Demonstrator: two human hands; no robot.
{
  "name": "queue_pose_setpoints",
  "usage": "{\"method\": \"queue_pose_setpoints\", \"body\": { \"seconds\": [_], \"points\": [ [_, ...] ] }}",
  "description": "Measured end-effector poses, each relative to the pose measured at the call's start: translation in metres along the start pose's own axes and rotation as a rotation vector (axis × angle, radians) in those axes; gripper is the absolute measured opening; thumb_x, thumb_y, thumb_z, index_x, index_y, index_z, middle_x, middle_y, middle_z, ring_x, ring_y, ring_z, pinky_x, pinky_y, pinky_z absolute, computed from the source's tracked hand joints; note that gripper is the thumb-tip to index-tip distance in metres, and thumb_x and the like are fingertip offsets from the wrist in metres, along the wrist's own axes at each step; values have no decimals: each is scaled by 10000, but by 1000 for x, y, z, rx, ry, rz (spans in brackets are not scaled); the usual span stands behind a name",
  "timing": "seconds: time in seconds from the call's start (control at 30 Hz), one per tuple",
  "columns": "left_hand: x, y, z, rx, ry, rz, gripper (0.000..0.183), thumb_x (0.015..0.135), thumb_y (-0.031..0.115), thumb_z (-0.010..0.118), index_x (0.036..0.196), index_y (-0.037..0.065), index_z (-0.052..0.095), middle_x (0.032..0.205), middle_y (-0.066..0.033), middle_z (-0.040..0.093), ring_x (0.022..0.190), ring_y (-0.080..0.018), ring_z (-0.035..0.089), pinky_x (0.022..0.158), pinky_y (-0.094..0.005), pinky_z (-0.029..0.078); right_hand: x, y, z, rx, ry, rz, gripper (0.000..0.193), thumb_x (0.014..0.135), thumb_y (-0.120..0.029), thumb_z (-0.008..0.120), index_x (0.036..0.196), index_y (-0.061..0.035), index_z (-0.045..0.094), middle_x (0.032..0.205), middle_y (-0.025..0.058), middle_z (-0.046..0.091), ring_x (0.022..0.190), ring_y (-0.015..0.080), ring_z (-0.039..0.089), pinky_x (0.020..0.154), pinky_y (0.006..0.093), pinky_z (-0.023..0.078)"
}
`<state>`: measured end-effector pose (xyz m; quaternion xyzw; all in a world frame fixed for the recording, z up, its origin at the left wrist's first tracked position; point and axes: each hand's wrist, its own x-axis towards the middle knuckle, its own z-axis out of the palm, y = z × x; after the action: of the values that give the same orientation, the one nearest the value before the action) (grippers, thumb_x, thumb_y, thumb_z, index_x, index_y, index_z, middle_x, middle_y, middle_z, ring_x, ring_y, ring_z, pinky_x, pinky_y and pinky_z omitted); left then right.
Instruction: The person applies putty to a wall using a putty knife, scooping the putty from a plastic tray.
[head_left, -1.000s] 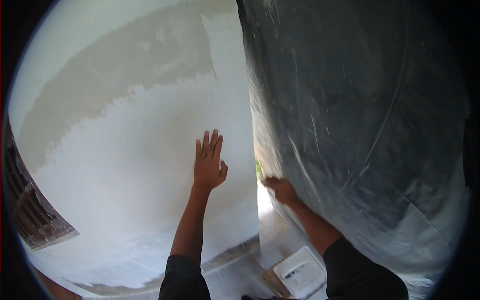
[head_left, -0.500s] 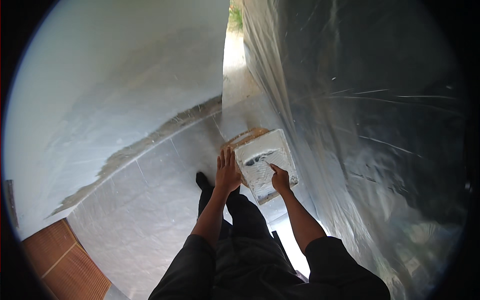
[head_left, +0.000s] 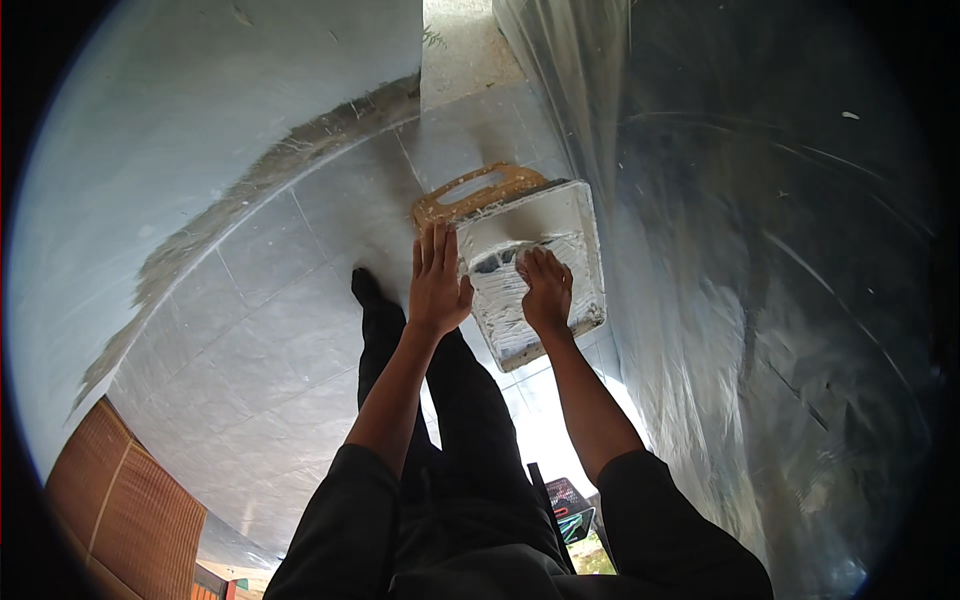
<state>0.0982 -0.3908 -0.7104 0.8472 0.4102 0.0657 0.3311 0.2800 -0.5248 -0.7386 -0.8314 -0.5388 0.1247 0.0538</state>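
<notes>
A white paint tray [head_left: 588, 240], its ribbed bed smeared with white paint and showing a dark patch, rests at a tilt over a brown stool [head_left: 520, 178] with an oblong slot. Above the tray's middle is my right hand [head_left: 549, 290], fingers bent and closed. A pale bit shows at its fingertips, too small to name. My left hand [head_left: 437, 285] is open at the tray's left edge, fingers stretched forward and thumb apart. Whether it touches the rim, I cannot tell.
A pale wall [head_left: 230, 130] with a rough grey band curves along the left. Clear plastic sheeting [head_left: 680, 330] hangs at the right. Tiled floor [head_left: 270, 310] lies below. A brown ribbed panel [head_left: 125, 490] stands lower left; a dark crate [head_left: 570, 505] is behind me.
The tray and stool appear higher and larger in view. My right hand has moved toward the dark patch, its fingers now bent over. My left hand stays open beside the tray.
</notes>
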Motion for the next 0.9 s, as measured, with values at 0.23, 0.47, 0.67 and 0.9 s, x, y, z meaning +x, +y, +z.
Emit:
{"method": "queue_pose_setpoints", "body": {
  "seconds": [0.23, 0.47, 0.67, 0.9],
  "points": [
    [1, 4, 14, -76, 55, -20, 900, 849, 193, 604, 1587, -50, 152, 1663, -277, 125, 1558, -421, 104, 1253, -561, 100, -6, -14, 10, -73, 15, -97, 543, 788, -23, 611, 1329, -67, 585, 1404, 119, 574, 1374, 320, 466, 1121, 523, 322],
    [0, 0, 11, -28, 32, -48, 880, 872, 229, 590, 1585, -52, 159, 1663, -280, 123, 1555, -431, 108, 1248, -571, 99, -51, -18, -1, 92, -152, -118, 436, 802, -67, 647, 1238, -66, 624, 1331, 60, 610, 1312, 278, 513, 1050, 495, 349],
    [2, 5, 20, -54, 78, -7, 729, 981, 282, 479, 1571, -59, 218, 1670, -253, 144, 1555, -414, 133, 1244, -576, 100, -12, -33, 1, -61, -19, -143, 502, 790, -59, 636, 1289, -61, 579, 1348, 56, 587, 1305, 258, 493, 1003, 487, 358],
    [-1, -3, 18, -2, 64, -32, 683, 1033, 327, 418, 1573, -45, 226, 1671, -242, 148, 1552, -412, 143, 1242, -581, 109, -71, -15, -3, 56, -237, -162, 422, 835, -81, 632, 1255, -117, 633, 1271, 17, 654, 1237, 231, 559, 930, 509, 386]
  ]
}}
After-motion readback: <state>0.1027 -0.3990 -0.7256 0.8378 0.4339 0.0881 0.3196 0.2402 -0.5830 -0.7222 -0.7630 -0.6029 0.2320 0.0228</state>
